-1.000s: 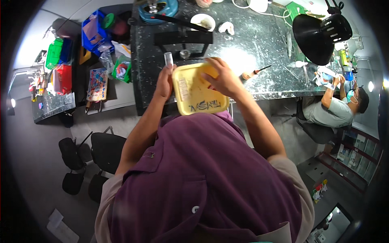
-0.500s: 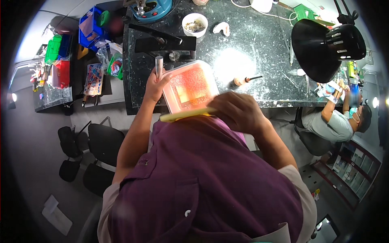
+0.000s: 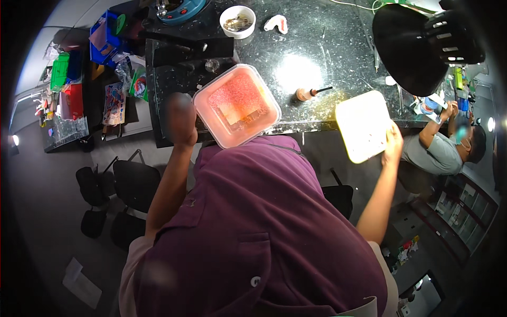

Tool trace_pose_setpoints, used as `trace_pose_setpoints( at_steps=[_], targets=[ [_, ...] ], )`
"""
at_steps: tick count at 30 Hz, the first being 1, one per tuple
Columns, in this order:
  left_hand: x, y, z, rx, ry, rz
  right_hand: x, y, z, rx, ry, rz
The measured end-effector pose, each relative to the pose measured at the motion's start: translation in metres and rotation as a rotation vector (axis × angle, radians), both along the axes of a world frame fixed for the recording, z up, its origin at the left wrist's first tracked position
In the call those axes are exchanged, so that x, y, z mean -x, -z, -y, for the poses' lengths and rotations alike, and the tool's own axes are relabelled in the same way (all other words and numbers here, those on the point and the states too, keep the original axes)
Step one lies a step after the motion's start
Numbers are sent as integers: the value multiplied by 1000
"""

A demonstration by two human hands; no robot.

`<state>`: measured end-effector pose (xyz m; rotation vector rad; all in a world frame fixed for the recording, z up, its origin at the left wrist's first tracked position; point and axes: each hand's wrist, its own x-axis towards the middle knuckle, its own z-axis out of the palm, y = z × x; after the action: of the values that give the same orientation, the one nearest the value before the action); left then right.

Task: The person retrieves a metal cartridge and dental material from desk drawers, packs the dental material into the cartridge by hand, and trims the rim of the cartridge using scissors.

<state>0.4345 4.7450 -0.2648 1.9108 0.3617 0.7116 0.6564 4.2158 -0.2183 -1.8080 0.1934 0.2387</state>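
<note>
My right hand (image 3: 392,145) grips a square pale-yellow lid (image 3: 362,127) by its edge, off to the right of the bench's front edge. A square translucent tub (image 3: 272,117) with pink-red grains and a lighter block-like patch inside sits at the front edge, uncovered, partly overhanging toward me. My left hand (image 3: 182,124) is beside the tub's left wall. Its fingers are smeared and dark, so what they hold, if anything, is hidden.
A small bottle (image 3: 305,94) with a dark-tipped stick lies right of the tub. Behind stand a white bowl (image 3: 237,33) of small metal pieces, a dental model (image 3: 276,24) and a black stand (image 3: 219,50). A black lamp (image 3: 401,50) hangs at right; a co-worker (image 3: 441,148) sits beyond.
The lid has swung from the tub's near side out to the right in my right hand. My left hand has drawn left off the tub's rim; the clear cylinder in it no longer shows clearly.
</note>
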Motion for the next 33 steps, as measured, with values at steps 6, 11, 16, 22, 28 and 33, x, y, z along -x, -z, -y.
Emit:
trace_pose_setpoints(
  at_steps=[6, 11, 16, 22, 28, 33],
  targets=[
    [0, -34, 20, 111, -77, -11, -42, 89, -29, -181, 161, 77],
    [20, -18, -4, 237, -350, -160, -52, 90, -58, 784, 162, 369],
    [36, 18, -31, -356, -215, -403, -25, 78, -77, 900, 199, 524],
    [19, 38, -40, -149, -301, -376, 28, 57, -121, 503, 17, 390],
    [41, 30, -49, -48, -369, -287, 109, 11, -195, 291, -264, 159],
    [106, 34, -53, -3, -496, -298, 149, -7, -249, 346, -583, 258]
  ],
)
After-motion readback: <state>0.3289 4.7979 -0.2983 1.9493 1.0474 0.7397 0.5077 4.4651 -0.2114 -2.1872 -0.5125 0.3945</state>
